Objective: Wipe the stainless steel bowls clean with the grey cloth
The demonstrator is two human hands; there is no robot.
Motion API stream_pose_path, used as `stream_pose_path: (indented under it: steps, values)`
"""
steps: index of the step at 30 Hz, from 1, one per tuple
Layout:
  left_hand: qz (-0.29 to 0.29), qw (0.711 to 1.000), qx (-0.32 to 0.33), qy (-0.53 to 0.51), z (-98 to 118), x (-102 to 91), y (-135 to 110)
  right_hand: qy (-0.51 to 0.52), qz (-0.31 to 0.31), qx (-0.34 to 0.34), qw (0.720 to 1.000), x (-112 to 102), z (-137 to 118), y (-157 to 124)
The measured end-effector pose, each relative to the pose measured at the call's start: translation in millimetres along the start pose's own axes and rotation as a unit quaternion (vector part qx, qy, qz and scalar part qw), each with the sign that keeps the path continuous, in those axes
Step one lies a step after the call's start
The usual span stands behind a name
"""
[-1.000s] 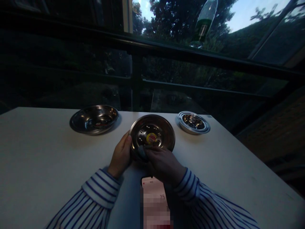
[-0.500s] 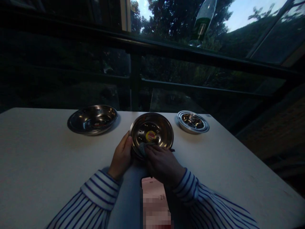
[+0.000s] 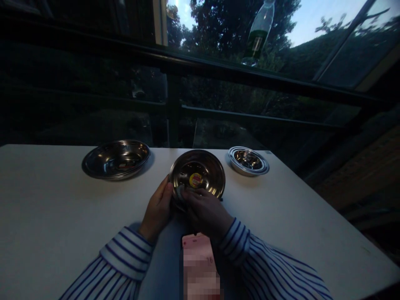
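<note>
A shiny metal bowl [image 3: 211, 168] with a round yellow and red sticker [image 3: 196, 180] inside is tilted toward me over the table's near edge. My left hand [image 3: 157, 208] grips its left rim, thumb at the front. Pressed against the inner wall at the lower left is a greyish cloth [image 3: 180, 192], held under the closed fingers of my right hand [image 3: 204, 210]. Most of the cloth is covered by that hand; a dark bit of it seems to show past the bowl's right side.
On the white table [image 3: 62, 221] a wide metal basin [image 3: 115, 160] stands at the back left. Several nested metal bowls [image 3: 249, 161] stand at the back right. A phone [image 3: 200, 258] lies below my hands. Beyond the railing [image 3: 200, 62] is a bottle [image 3: 258, 37].
My right hand has shifted slightly left with the cloth along the bowl's inner wall. My left hand keeps its hold on the rim. The whole view has shifted a little.
</note>
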State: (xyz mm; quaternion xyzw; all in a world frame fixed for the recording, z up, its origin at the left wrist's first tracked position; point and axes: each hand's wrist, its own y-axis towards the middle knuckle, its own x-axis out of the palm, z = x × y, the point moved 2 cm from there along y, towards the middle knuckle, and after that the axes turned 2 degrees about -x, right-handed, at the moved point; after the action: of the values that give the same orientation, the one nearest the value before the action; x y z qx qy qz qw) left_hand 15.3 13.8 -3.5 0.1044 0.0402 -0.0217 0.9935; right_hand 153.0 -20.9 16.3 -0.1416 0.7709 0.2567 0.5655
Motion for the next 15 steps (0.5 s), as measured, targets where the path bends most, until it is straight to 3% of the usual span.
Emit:
stream_pose_path:
  steps: [4, 11, 15]
  values:
    - [0.02, 1.0, 0.001, -0.003, 0.3, -2.2, 2.1, -0.064, -0.052, 0.04, 0.996, -5.4, 4.8, -4.8]
    - [0.002, 1.0, -0.013, 0.006, 0.8, 0.3, 0.3, -0.009, 0.004, 0.028, 1.0, 9.5, 8.9, 9.1]
    - [-0.006, 1.0, -0.004, -0.005, -1.2, -0.4, 1.7, -0.035, -0.023, 0.028, 0.999, 4.9, 11.1, 5.6]
